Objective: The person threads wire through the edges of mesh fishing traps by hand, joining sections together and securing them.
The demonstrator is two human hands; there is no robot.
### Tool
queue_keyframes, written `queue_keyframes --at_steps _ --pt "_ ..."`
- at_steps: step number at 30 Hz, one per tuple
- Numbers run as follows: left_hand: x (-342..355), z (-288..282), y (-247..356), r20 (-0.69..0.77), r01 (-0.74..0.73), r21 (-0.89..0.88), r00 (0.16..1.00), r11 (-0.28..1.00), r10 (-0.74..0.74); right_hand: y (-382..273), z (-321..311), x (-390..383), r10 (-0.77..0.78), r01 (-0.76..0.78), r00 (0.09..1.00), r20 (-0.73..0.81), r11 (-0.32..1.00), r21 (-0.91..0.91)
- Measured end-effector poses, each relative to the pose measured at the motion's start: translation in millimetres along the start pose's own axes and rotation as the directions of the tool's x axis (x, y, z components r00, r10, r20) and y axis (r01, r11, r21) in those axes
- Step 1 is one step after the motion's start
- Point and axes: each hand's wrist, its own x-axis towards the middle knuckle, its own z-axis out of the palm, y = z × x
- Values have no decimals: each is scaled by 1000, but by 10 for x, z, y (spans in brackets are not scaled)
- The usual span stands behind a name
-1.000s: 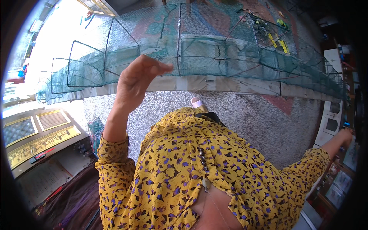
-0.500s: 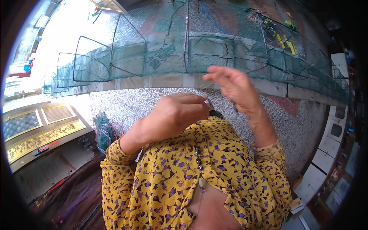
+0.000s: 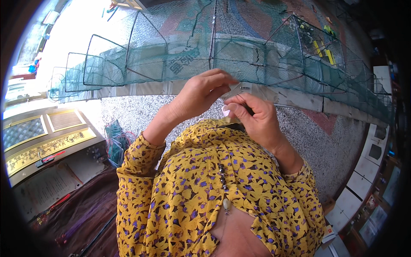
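My right hand (image 3: pixel 257 118) is closed in a pinch on a small whitish piece (image 3: pixel 225 111), too small to name, in front of my chest. Just above and left of it, my left hand (image 3: pixel 202 93) has its fingers curled over the thumb. Those fingertips are slightly blurred, and whatever lies between them is hidden. Beyond both hands stretches a long green mesh net cage (image 3: pixel 171 64) on dark rectangular wire frames. The left fingertips overlap its near lower edge in the picture; I cannot tell whether they touch it.
The net rests along a pale, fabric-like strip (image 3: pixel 295 100) on a speckled floor (image 3: pixel 325 141). At left stand a gold-trimmed panel (image 3: pixel 51 147) and a bundle of green netting (image 3: pixel 114 137). White cabinets (image 3: pixel 358 180) line the right side. Yellow pieces (image 3: pixel 329 55) lie behind the net.
My left hand has risen away from my chest. My right hand has come down and inward, its spread fingers closing in a pinch; the whitish piece now shows at its fingertips.
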Motion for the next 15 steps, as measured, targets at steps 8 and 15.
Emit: queue_keyframes --at_steps 8,15 --pt "-228 -460 93 49 17 658 997 753 -65 122 -396 153 142 -140 990 3 977 -162" --pt "-39 -612 47 22 -12 765 1000 643 -7 274 -47 426 -167 157 986 -12 945 -286"
